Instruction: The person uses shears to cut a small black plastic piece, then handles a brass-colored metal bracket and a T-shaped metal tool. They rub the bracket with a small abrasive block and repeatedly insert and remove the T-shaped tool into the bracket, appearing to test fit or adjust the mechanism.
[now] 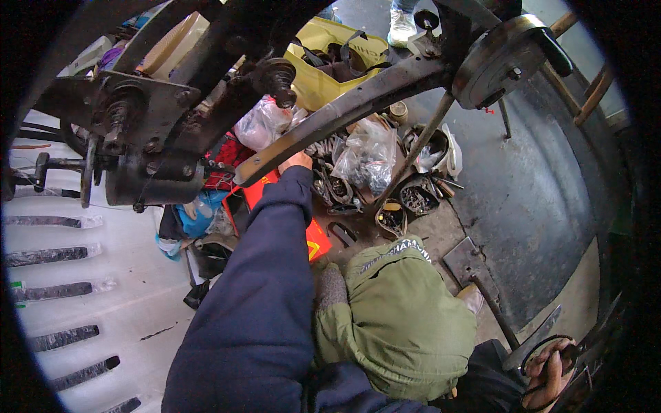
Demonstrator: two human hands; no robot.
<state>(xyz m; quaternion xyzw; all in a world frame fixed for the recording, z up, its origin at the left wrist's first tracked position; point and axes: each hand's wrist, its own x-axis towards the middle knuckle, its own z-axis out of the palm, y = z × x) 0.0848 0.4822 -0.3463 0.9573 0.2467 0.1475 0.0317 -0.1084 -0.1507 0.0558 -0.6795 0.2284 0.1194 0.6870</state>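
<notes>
My left arm, in a dark blue sleeve, stretches forward beneath the machine's dark metal arm [344,107]. At its end my left hand [296,162] reaches down beside a red-orange box [316,241]; its fingers are hidden, so I cannot tell what it touches. At the lower right my right hand [551,372] is closed around what looks like a pair of scissors [540,335], with a pointed metal blade and a dark loop by the fingers. Between the two arms, an olive-green cloth garment [406,316] covers my lap.
Clear plastic bags [368,155] and small containers of metal parts [418,198] crowd the floor ahead. Behind them stands a yellow bin [320,89]. A round metal wheel [506,65] hangs upper right. Wrapped black strips [48,256] lie on a white surface at left. Someone's shoe [401,27] shows at the top.
</notes>
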